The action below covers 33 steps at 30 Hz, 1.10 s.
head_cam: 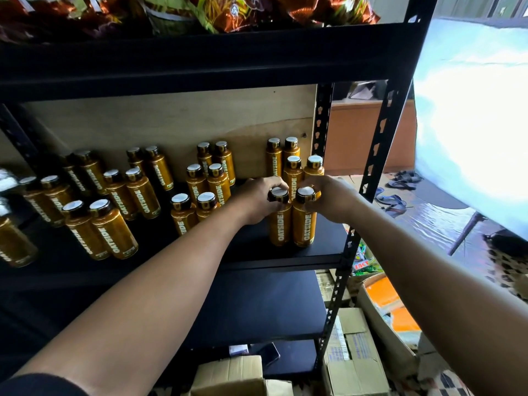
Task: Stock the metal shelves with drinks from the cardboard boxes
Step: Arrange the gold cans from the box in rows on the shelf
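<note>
As the head view looks along both forearms to the right end of the metal shelf (248,252), each hand has one drink by its cap. Left hand (257,201): fingers (267,182) curled round the black cap of the left bottle (279,227). Right hand (331,200): gripping the cap of the right bottle (304,227) the same way.

Both bottles are upright with their bases on the shelf, sides touching, labels facing out. The top grip is likely chosen because it keeps the knuckles clear of the pair just behind and lets the two be nudged into line together.

The stocked bottles (114,227) run leftward in the same two-wide files, front to back. This pair seems to extend the rightmost file toward the front edge.

Snack bags (228,12) crowd the shelf above. Cardboard boxes (354,355) sit on the floor below and to the right, close at hand for the next pick, so stocking looks well along but not finished.
</note>
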Available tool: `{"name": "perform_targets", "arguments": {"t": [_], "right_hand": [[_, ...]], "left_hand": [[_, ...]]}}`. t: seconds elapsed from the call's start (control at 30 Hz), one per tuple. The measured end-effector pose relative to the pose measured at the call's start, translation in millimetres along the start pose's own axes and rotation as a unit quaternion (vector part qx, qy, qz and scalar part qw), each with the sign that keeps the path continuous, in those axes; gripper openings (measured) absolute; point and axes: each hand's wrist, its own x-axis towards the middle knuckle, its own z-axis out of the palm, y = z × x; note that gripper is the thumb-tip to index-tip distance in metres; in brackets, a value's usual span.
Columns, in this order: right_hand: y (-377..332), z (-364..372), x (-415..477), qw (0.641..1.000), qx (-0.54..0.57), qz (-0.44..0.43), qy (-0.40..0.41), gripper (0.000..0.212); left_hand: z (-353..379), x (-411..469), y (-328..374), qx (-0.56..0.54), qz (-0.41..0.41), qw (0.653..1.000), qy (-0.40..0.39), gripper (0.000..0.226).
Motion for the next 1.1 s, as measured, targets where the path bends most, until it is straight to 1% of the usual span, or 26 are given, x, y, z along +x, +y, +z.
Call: {"name": "perform_targets", "arguments": {"t": [0.17, 0.33, 0.43, 0.5, 0.6, 0.67, 0.8, 0.9, 0.97, 1.1], "right_hand": [[-1, 2, -1, 1.0, 0.011, 0.003, -0.003, 0.045], [-3, 2, -1, 1.0, 0.023, 0.016, 0.009, 0.046], [-7, 0, 4, 0.998, 0.039, 0.03, 0.029, 0.053], [-10, -4, 13, 0.998, 0.043, 0.03, 0.046, 0.048], [-15, -14, 32, 0.996, 0.048, 0.031, 0.071, 0.034], [-17, -21, 46, 0.995, 0.05, 0.045, 0.073, 0.031], [-12, -23, 74, 0.995, 0.023, 0.064, 0.078, 0.037], [0, -15, 94, 0.993, 0.007, 0.093, 0.078, 0.044], [9, -8, 105, 0.99, -0.002, 0.114, 0.086, 0.047], [20, -1, 115, 0.986, -0.008, 0.127, 0.111, 0.051]], "left_hand": [[-3, 2, -1, 0.016, 0.005, 1.0, -0.007, 0.044], [-12, 6, 2, 0.058, 0.013, 0.997, -0.038, 0.049], [-21, 12, 3, 0.057, 0.009, 0.997, -0.046, 0.043], [-27, 19, 4, 0.056, 0.009, 0.998, -0.036, 0.038], [-37, 32, 5, 0.072, 0.012, 0.997, -0.019, 0.03], [-44, 42, 8, 0.073, 0.009, 0.997, -0.034, 0.03], [-57, 65, 13, 0.08, 0.001, 0.991, -0.108, 0.037], [-60, 85, 15, 0.119, 0.007, 0.982, -0.145, 0.046], [-58, 99, 14, 0.133, 0.025, 0.981, -0.142, 0.051], [-43, 123, 6, 0.08, 0.042, 0.992, -0.091, 0.063]]}}
